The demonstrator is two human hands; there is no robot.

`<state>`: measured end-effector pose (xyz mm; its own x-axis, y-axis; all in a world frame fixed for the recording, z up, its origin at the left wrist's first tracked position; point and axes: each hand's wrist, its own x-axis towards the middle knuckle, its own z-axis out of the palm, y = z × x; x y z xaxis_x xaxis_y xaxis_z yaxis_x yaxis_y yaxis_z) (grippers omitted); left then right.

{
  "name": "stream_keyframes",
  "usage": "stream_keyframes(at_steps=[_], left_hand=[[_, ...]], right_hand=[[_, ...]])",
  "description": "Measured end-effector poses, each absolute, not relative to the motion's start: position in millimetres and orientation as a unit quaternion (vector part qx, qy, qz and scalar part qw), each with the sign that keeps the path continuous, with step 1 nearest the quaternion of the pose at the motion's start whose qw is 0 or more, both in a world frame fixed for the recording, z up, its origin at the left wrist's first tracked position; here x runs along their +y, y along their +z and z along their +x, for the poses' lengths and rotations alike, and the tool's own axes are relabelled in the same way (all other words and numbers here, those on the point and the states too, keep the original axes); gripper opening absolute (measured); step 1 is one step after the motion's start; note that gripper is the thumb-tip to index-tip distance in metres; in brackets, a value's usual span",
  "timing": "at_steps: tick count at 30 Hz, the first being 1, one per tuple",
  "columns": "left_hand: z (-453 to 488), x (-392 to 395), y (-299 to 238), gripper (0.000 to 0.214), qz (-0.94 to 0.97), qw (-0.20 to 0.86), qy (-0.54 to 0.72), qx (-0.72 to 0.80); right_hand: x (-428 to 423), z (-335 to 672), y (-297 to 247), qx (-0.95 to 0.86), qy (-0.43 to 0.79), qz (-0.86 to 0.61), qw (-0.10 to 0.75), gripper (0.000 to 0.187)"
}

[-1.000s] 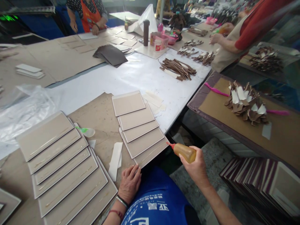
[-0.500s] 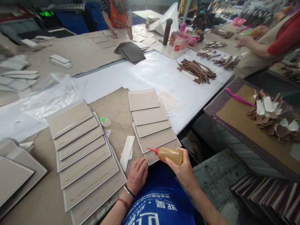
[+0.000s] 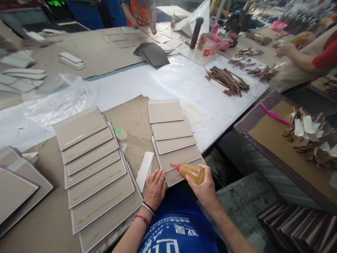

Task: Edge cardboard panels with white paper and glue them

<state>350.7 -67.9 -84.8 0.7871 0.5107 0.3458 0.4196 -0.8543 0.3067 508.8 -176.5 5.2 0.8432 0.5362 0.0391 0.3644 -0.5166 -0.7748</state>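
My right hand (image 3: 204, 189) is wrapped round a squeeze bottle (image 3: 194, 173) of amber glue, held tilted to the left. Its red nozzle (image 3: 174, 166) points at the lower part of a beige panel (image 3: 176, 157) in the right-hand overlapping row, where a small wet streak shows. My left hand (image 3: 155, 187) lies flat with fingers stretched, at the left edge of the row's nearest panel (image 3: 174, 176). Just behind that hand is a white strip (image 3: 144, 168). To the left, a second row of overlapping panels (image 3: 101, 181) carries glue lines along the lower edges.
A small green-tipped bottle (image 3: 119, 133) lies between the rows. More panels (image 3: 18, 189) are stacked far left, beside clear plastic film (image 3: 60, 102). Brown strips (image 3: 228, 81) lie on the white table. Co-workers' hands (image 3: 286, 50) are at the right and far side.
My left hand has slid slightly forward along the panel edge, its fingers straighter. The nozzle has shifted a little right, and a small glue streak now shows beside it. The view has turned slightly.
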Motion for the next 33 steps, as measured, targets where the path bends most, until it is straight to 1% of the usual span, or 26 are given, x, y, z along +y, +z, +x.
stream_keyframes(at_steps=[5, 14, 24, 28, 30, 33], left_hand=[[350, -68, -84, 0.036, 0.942, 0.11, 0.199, 0.247], [350, -66, -81, 0.041, 0.944, 0.108, 0.196, 0.242], [350, -67, -81, 0.043, 0.948, 0.099, 0.189, 0.237], [350, -66, -80, 0.043, 0.947, 0.102, 0.196, 0.234], [350, -66, -79, 0.042, 0.945, 0.109, 0.2, 0.234], [350, -65, -79, 0.039, 0.94, 0.12, 0.209, 0.239]], right_hand=[[-190, 531, 8, -0.246, 0.048, -0.886, 0.391, 0.045], [-216, 569, 8, -0.218, -0.018, -0.896, 0.385, 0.044], [-224, 582, 4, -0.194, -0.027, -0.896, 0.398, 0.046], [-214, 567, 3, -0.165, 0.017, -0.89, 0.425, 0.05], [-206, 551, 5, -0.141, 0.083, -0.875, 0.456, 0.051], [-191, 522, 12, -0.091, 0.199, -0.819, 0.531, 0.051]])
